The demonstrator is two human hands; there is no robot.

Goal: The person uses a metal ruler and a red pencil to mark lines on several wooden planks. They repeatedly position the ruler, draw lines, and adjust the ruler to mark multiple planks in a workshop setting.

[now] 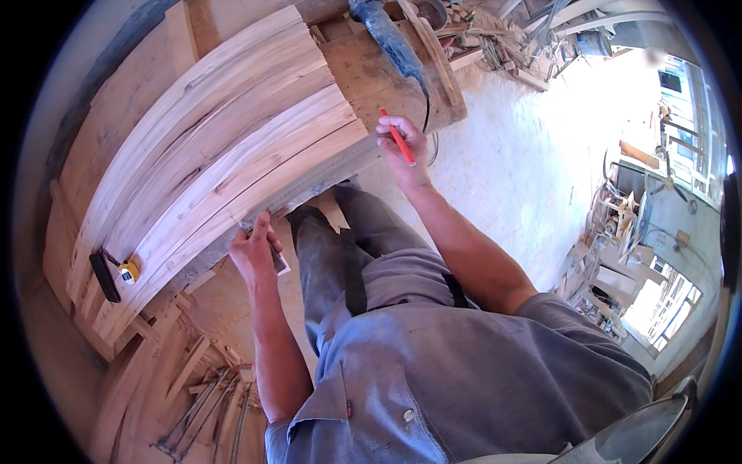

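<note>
The person's right hand (403,139) is raised just off the near right corner of the boards (224,127), its grip pinched nearly closed on a slim red pencil (397,138) that slants across the fingers. The left hand (257,243) is at the near edge of the same boards, its grip curled around a small flat piece (281,264) with a pale edge; what that piece is cannot be told.

The boards, pale with darker grain streaks, lie side by side lengthwise on the wooden counter (362,76), running from the left to the far right. At their left end rest a yellow tape measure (129,272) and, just beside it to the left, a dark bar-shaped tool (105,277). On the counter beyond the boards' right end lies a blue power tool (390,45), its black cord (427,100) hanging over the right side. Scrap wood (495,42) is heaped at the far right, and long metal bars (205,414) lie at the near left, below the counter.
</note>
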